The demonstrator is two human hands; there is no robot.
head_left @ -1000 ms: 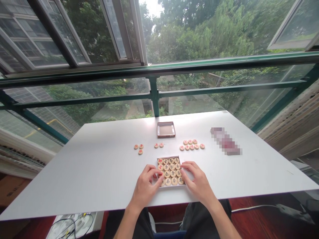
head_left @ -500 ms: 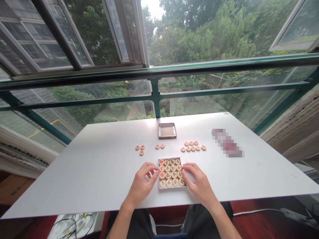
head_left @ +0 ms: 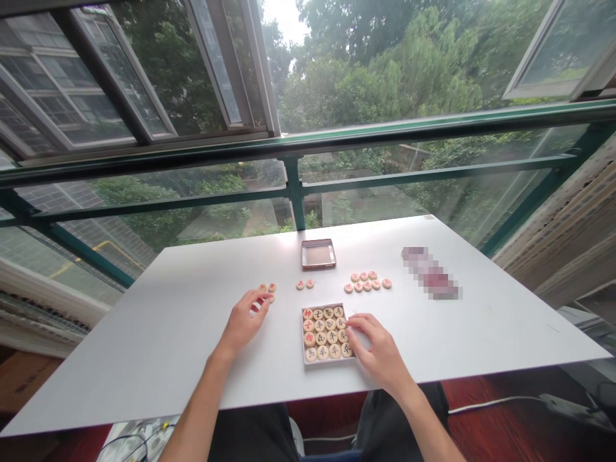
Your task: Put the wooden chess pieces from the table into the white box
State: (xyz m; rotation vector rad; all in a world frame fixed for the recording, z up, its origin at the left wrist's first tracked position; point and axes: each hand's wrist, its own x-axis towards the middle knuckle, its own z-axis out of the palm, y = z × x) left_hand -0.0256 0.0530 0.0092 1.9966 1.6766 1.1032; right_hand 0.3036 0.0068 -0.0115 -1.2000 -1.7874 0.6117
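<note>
A shallow white box (head_left: 305, 361) near the table's front edge holds several round wooden chess pieces with red and black characters. My right hand (head_left: 378, 348) rests against the box's right side, fingers curled on its edge. My left hand (head_left: 246, 318) reaches out to the left, its fingertips pinched at a small group of loose pieces (head_left: 269, 289); whether a piece is between them is hidden. Two more loose pieces (head_left: 305, 283) lie behind the box, and a cluster of several pieces (head_left: 367, 280) lies to the right.
A small brown box lid (head_left: 318, 254) sits at the back middle of the white table (head_left: 158, 333). A blurred pinkish object (head_left: 432, 272) lies at the right. Green railings and glass stand behind the table. Cables lie on the floor at the lower left.
My left hand left the box's left side and moved up and left to the small group of loose pieces. My right hand stayed at the box.
</note>
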